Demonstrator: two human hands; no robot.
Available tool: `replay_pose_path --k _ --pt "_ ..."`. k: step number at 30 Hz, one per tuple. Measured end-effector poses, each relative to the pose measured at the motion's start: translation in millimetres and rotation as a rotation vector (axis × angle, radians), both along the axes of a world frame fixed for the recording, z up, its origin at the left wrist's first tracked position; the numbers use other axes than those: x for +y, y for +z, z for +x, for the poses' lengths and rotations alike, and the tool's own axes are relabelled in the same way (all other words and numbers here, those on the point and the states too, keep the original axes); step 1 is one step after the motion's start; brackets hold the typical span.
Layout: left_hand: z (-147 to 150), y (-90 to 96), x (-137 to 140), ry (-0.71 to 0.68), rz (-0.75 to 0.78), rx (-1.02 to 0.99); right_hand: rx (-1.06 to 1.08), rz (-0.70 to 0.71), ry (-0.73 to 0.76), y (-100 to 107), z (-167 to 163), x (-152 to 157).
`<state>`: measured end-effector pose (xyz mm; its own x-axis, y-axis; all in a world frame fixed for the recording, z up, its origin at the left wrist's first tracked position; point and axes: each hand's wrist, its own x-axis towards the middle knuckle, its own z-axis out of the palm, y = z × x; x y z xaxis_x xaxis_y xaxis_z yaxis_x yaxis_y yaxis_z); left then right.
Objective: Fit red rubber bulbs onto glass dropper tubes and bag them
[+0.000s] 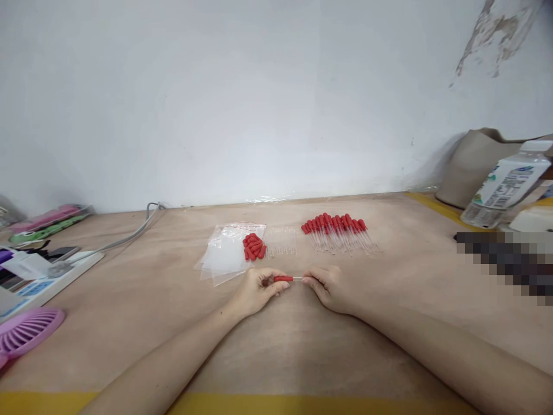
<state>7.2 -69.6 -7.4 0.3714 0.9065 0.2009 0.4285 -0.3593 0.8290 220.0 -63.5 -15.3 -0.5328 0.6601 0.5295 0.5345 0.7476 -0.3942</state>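
Observation:
My left hand (pixel 260 290) pinches a red rubber bulb (pixel 284 279) between thumb and fingers. From the bulb's right end a thin clear dropper tube (pixel 298 279) runs to my right hand (pixel 325 286), whose fingertips are closed on it. Bulb and tube lie in one line, level above the table. Just beyond my left hand is a small pile of loose red bulbs (pixel 254 246), partly on clear plastic bags (pixel 224 253). Several clear tubes (pixel 281 242) lie beside them. Farther right, many droppers with red bulbs (pixel 337 230) are laid in a row.
At the left are a white power strip (pixel 56 282) with a grey cable (pixel 133 233) and a pink fan (pixel 32 334). A plastic bottle (pixel 507 184) and a beige bin (pixel 469 161) stand at the right. A white wall (pixel 259 104) closes off the back.

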Motion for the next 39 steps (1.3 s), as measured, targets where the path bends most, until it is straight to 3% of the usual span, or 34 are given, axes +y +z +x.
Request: replay_pose_path --k 19,26,33,35,39 --pt "0 1.3 3 0.04 0.055 0.0 -0.091 -0.124 -0.028 13 -4 0" --pt "-1 -1.3 10 0.043 0.028 -0.018 -0.095 -0.096 -0.058 13 -1 -1" --pt "-4 1.2 10 0.015 0.098 0.123 0.34 -0.19 -0.421 14 37 36" --pt "-3 4.6 8 0.0 0.137 0.174 0.404 -0.241 -0.64 14 57 51" --pt "-1 9.7 4 -0.01 0.147 0.198 0.322 -0.251 -1.046 15 92 69"
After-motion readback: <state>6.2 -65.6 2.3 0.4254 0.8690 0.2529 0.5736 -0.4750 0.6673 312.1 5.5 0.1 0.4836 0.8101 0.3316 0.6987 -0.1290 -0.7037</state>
